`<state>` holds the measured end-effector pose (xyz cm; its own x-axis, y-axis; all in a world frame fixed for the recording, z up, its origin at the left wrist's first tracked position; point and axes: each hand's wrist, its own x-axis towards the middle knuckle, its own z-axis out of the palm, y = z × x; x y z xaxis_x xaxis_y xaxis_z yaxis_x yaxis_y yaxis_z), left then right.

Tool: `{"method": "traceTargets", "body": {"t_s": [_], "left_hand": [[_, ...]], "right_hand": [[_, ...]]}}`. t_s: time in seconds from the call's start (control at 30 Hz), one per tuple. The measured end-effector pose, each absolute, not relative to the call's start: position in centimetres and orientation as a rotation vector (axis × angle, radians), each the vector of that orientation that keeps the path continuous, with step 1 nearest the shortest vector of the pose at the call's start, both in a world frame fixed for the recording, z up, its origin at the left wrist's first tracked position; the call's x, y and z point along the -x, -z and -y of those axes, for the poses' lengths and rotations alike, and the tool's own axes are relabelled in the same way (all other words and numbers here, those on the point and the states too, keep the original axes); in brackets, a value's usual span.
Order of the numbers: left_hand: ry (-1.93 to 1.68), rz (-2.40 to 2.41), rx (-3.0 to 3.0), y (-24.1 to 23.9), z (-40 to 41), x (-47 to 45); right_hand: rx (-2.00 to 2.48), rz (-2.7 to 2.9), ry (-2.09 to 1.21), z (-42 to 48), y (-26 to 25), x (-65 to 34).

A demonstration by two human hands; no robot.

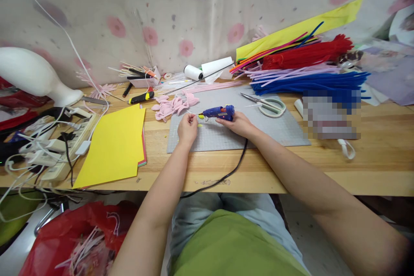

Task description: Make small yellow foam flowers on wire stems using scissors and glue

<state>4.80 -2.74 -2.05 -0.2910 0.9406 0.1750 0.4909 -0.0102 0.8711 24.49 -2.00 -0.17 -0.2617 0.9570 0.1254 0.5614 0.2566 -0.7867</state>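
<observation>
My right hand is wrapped round the handle of a blue hot glue gun, whose nozzle points left. Close to that nozzle, my left hand is closed in a pinch. A thin pale stem seems to show at its fingertips, but the piece is too small to make out. Under both hands lies a grey cutting mat. Pink fuzzy pipe-cleaner shapes sit just beyond my left hand. Scissors with pale green handles rest on the mat to the right.
Yellow paper sheets and a crowded power strip are on the left. Blue pipe cleaners and red ones are heaped at the back right. The gun's black cord hangs over the front edge. A utility knife lies behind.
</observation>
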Motion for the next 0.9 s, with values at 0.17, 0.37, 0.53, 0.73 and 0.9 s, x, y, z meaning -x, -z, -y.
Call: {"method": "traceTargets", "body": {"t_s": [0.17, 0.37, 0.53, 0.73, 0.9], "left_hand": [[-1.266, -1.787, -1.474, 1.94, 2.83, -4.86], [-1.262, -1.778, -1.473, 2.27, 2.64, -4.75], [-1.267, -1.775, -1.468, 2.36, 2.62, -4.73], [-1.263, -1.777, -1.464, 2.31, 2.64, -4.71], [-1.262, -1.782, -1.469, 2.38, 2.58, -4.66]], "right_hand": [[1.385, 1.919, -0.819, 2.0, 0.16, -24.51], [1.409, 1.895, -0.828, 1.94, 0.24, -24.66], [1.397, 1.86, -0.855, 2.15, -0.04, -24.7], [1.392, 1.783, -0.891, 2.06, -0.01, -24.84], [1.401, 1.819, -0.859, 2.01, 0.04, -24.92]]}}
